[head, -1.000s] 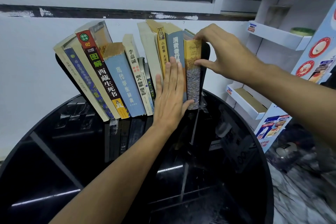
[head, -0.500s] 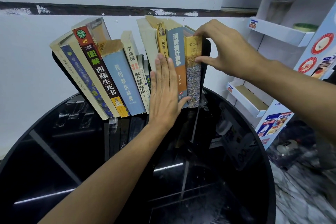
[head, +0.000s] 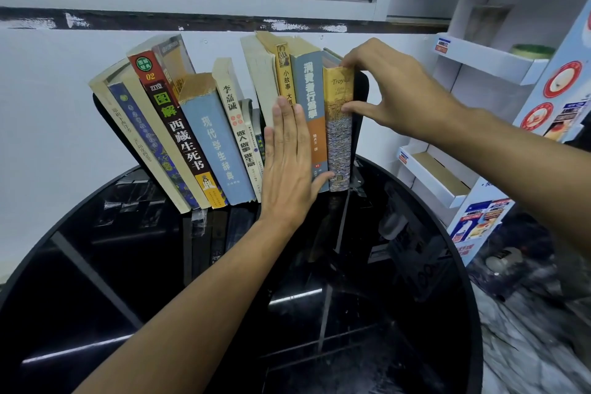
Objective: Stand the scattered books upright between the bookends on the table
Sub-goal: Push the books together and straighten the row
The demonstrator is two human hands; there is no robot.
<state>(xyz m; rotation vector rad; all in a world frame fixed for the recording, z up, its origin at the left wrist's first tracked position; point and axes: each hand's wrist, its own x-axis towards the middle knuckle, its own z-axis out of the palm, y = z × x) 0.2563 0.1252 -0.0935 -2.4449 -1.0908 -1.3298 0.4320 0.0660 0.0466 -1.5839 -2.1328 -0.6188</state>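
Several books stand in a row on the round black glass table (head: pixel 383 313), between a black left bookend (head: pixel 101 105) and a black right bookend (head: pixel 359 125). The left ones, like the red-and-black book (head: pixel 174 134) and the pale blue book (head: pixel 216 144), lean left. My left hand (head: pixel 289 166) lies flat, fingers together, against the spines of the middle books, beside the grey-blue book (head: pixel 311 105). My right hand (head: pixel 383 96) pinches the top and spine of the yellow "Troyka" book (head: pixel 339 131), which stands upright against the right bookend.
A white wall runs right behind the books, with a dark window above. A white display shelf rack (head: pixel 486 61) with product boxes stands at the right, close to the table's edge. The floor at lower right is marbled.
My left hand has slid left along the spines, uncovering the grey-blue book. My right hand keeps its hold on the yellow book. The row stands a little straighter at the right.
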